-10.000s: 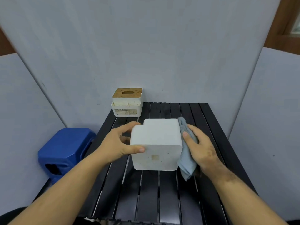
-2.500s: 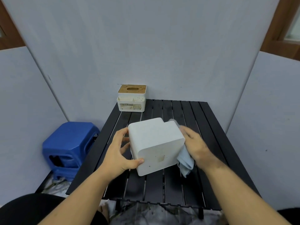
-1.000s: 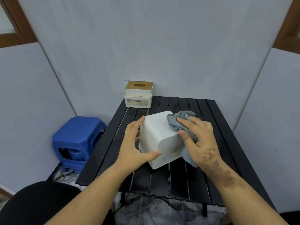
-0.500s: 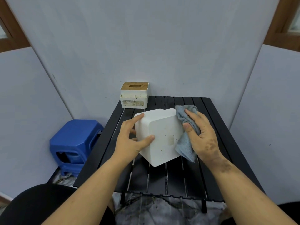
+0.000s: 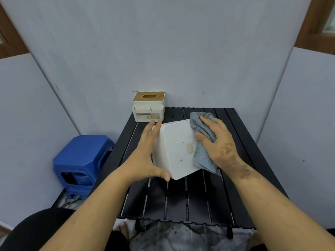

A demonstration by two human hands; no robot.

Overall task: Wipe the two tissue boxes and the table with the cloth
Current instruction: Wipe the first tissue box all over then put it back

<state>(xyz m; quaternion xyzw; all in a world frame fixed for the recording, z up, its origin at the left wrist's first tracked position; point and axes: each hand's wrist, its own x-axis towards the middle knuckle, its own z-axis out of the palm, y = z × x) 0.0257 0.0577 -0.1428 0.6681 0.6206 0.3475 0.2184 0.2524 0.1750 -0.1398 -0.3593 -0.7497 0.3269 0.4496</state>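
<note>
A plain white tissue box (image 5: pixel 176 148) is tilted above the middle of the black slatted table (image 5: pixel 183 200). Its near face shows brown specks and a smear. My left hand (image 5: pixel 145 154) holds the box by its left side, thumb under the lower corner. My right hand (image 5: pixel 215 142) presses a grey-blue cloth (image 5: pixel 203 144) against the box's right side, with the cloth hanging below the palm. A second tissue box (image 5: pixel 148 106), white with a brown slotted lid and stained front, stands at the table's far left corner.
A blue plastic stool (image 5: pixel 82 163) stands on the floor left of the table. Grey panels close in the back and both sides. The table's near edge (image 5: pixel 181 221) runs just in front of my knees.
The white box has been turned so its speckled face points more toward me. My left hand has shifted along the left side, fingers stretched out. My right hand still holds the cloth on the right side.
</note>
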